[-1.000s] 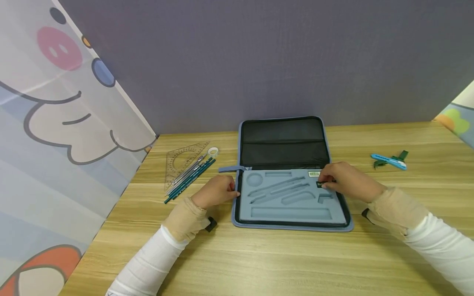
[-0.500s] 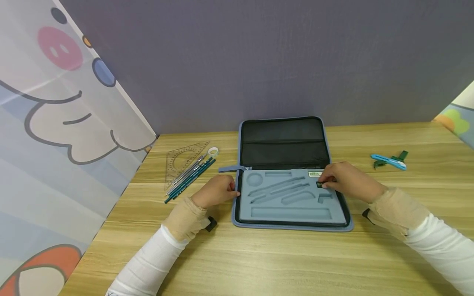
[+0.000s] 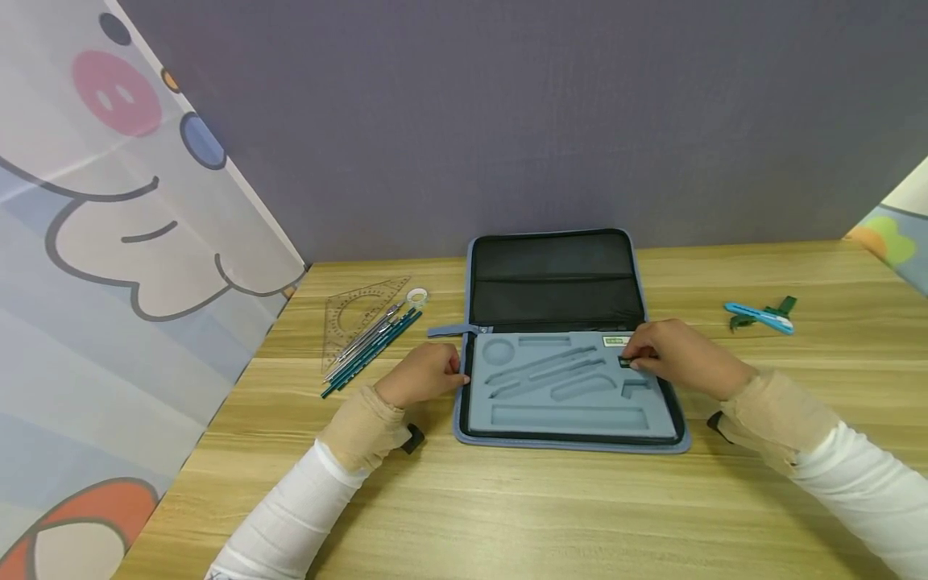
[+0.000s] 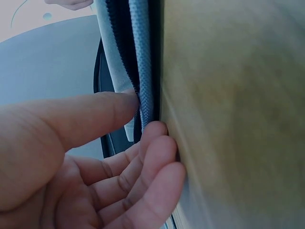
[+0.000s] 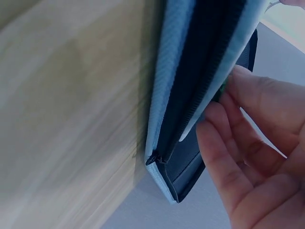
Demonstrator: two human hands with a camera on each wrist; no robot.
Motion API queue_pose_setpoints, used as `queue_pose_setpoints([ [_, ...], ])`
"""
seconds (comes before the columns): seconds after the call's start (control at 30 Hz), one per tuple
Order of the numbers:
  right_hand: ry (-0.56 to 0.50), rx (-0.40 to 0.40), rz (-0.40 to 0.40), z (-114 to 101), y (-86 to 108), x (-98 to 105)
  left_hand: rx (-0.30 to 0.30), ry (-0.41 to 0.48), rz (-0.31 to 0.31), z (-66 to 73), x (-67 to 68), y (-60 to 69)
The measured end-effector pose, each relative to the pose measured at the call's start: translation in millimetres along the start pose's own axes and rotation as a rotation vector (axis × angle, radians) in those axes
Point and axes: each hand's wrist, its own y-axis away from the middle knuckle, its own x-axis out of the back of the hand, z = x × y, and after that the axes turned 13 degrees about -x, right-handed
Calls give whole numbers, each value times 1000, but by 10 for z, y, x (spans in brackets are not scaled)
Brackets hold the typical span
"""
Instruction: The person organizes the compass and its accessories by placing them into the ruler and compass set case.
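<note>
An unzipped blue zip case [image 3: 554,290] lies with its black lid folded back. Its lower half holds a grey-blue moulded insert [image 3: 522,358] with several shaped recesses. My left hand [image 3: 426,374] pinches the case's left edge; in the left wrist view its thumb presses on the zip rim [image 4: 145,57], fingers curled underneath. At the insert's upper right, my right hand [image 3: 677,354] pinches a small dark green piece [image 3: 624,362] over a recess. Fingers hide most of that piece, so its kind is unclear. Just above it sits a white-and-green block [image 3: 616,341], set in the insert.
Left of the case lie a clear set square [image 3: 358,314], several teal pencils and silver instruments [image 3: 373,350], and a white ring [image 3: 416,297]. To the right, a light blue slim tool [image 3: 760,316] crosses dark green pieces [image 3: 785,306]. A grey panel [image 3: 551,121] stands behind.
</note>
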Motion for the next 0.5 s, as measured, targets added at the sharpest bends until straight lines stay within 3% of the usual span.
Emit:
queue_pose_setpoints([
  [0.5,-16,-27,-5,-21,-4,-9,-6,9,4,-6,-4,2],
])
